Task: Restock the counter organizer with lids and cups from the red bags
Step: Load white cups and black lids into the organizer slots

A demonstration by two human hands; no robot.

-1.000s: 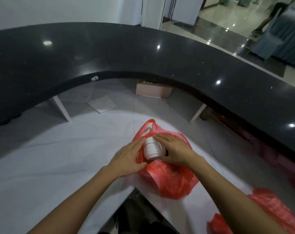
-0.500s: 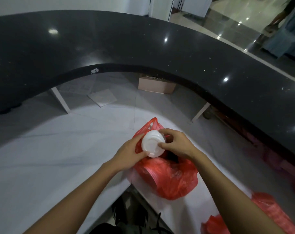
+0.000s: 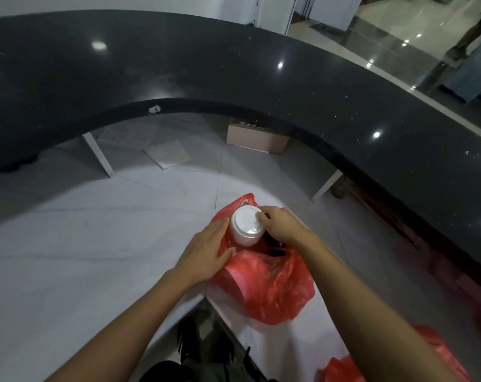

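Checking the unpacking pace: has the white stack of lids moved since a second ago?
Yes. The white lid stack, pinched by the right hand, has come up out of the red bag, which stays on the white counter.

A curved black countertop [image 3: 261, 78] with glints of ceiling light is seen arching across the far side. Beneath it, on the white tabletop [image 3: 96, 244], a cardboard box [image 3: 257, 139] is set at the far middle, and a flat white tile [image 3: 167, 154] lies left of it.
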